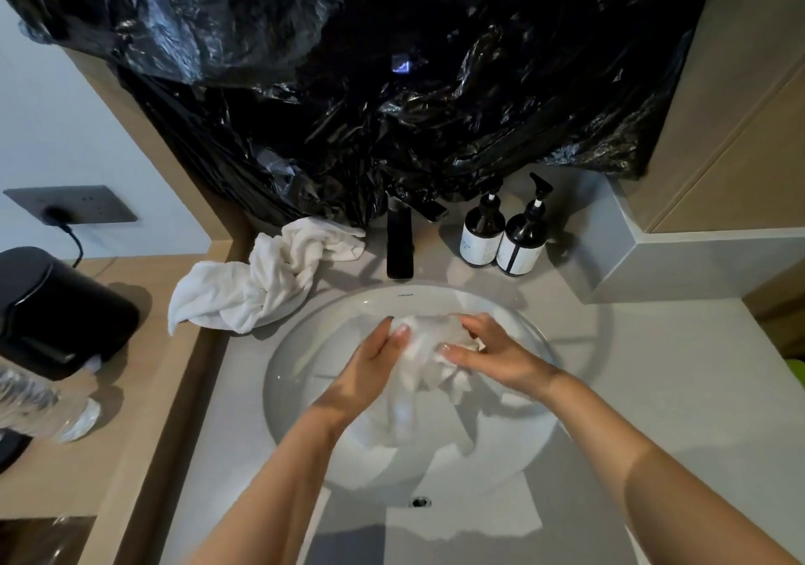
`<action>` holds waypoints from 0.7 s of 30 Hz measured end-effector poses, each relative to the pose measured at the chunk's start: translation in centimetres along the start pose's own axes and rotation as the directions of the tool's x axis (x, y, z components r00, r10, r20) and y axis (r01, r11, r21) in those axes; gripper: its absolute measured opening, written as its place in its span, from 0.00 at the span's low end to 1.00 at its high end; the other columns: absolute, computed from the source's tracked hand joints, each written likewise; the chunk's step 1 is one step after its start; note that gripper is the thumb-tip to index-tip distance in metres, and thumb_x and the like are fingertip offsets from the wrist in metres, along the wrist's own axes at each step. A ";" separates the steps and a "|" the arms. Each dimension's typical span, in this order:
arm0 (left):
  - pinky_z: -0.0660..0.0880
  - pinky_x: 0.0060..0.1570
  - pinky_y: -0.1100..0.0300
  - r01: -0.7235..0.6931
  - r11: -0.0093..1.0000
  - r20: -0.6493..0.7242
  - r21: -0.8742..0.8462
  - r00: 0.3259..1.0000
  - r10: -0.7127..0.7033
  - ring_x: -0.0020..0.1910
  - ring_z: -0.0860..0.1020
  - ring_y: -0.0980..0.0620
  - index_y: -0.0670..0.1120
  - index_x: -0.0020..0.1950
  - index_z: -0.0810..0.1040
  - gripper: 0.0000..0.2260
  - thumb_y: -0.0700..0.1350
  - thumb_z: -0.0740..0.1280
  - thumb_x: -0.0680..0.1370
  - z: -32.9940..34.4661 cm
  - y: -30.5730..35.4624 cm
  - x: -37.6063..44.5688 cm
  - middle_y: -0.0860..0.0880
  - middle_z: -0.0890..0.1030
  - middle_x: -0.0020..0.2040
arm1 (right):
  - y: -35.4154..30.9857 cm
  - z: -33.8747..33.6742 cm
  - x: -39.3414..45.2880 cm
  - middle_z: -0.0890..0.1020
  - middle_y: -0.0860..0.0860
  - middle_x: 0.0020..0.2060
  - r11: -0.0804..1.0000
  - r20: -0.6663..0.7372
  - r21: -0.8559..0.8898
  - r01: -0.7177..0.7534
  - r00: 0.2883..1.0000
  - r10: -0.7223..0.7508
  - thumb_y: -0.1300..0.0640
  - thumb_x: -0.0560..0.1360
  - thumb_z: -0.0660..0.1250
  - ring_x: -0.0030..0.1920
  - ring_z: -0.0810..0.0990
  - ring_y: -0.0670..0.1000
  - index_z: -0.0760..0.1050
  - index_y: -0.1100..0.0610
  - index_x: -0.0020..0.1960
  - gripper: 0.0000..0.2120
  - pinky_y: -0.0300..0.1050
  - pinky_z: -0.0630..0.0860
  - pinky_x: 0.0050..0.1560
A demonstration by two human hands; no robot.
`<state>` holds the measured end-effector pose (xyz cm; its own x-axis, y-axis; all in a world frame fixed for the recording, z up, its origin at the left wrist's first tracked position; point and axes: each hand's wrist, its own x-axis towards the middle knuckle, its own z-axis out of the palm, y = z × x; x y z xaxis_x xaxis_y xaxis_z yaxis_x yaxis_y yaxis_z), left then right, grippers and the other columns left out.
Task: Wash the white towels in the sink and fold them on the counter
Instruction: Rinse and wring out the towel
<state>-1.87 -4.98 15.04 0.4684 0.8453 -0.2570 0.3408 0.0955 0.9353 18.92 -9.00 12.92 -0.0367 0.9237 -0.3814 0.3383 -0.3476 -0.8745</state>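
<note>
Far left of the fingers, on a wooden ledge, a black appliance [52,311] sits with a clear plastic bottle [39,407] lying just below it; a grey wall socket plate [69,203] carries one black plug. Nearer, a second white towel [261,277] lies bunched and twisted on the grey counter [653,390], its edge lapping the rim of the sink [296,346], beside the left hand. Left hand [370,368] grips the wet white towel [424,355] over the basin, fingers curled round the cloth's left side. Right hand [492,355] clamps the same towel from the other side, fingers [461,352] pressed into the folds; the towel's tail hangs below both hands into the bowl. Beyond the fingertips stands a black faucet [400,242]. Right of it, two dark pump bottles [503,237] touch each other. Crumpled black plastic sheeting [392,85] hangs above everything.
</note>
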 end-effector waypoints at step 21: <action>0.70 0.66 0.58 0.026 0.989 0.002 0.143 1.000 -0.027 0.67 0.69 0.59 0.61 0.74 0.58 0.38 0.61 0.73 0.69 4.5 -6.8 -0.4 0.60 0.67 0.70 | -3.2 0.4 -0.4 0.69 0.45 0.31 0.984 0.018 0.066 0.168 0.985 -0.169 0.59 0.76 0.70 0.34 0.68 0.44 0.66 0.61 0.39 0.14 0.37 0.65 0.35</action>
<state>-0.65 -8.32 7.69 0.4604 0.8416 -0.2825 0.4660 0.0417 0.8838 17.47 -8.34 15.80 -0.1104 0.9662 -0.2331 0.2645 -0.1975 -0.9439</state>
